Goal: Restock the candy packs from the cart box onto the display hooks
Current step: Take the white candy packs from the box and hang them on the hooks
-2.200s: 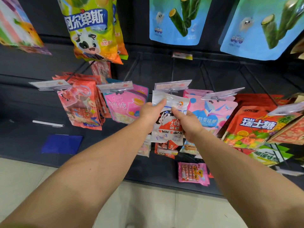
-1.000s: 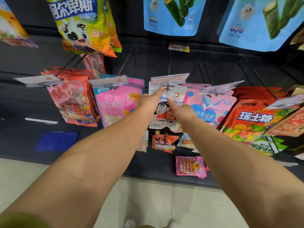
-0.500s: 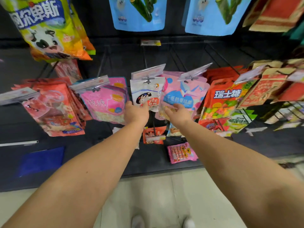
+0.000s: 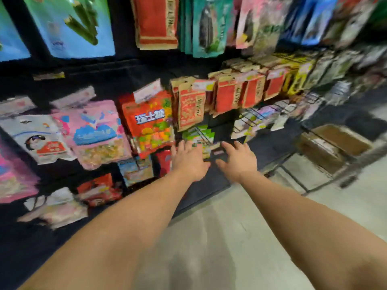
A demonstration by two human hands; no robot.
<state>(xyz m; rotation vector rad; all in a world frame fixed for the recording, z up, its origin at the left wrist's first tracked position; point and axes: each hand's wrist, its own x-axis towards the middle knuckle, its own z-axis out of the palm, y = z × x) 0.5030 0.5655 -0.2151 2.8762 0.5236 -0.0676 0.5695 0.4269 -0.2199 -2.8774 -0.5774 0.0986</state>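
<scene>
We have both hands out and released, holding nothing: the left hand [image 4: 189,159] and the right hand [image 4: 238,160] hover side by side before the display. The cart box [image 4: 335,146] lies well off to our right, low on the floor side, its long axis seemingly running away from us, though blur hampers that. Our right hand is nearer; the white candy pack [image 4: 36,137] hangs far left.
</scene>
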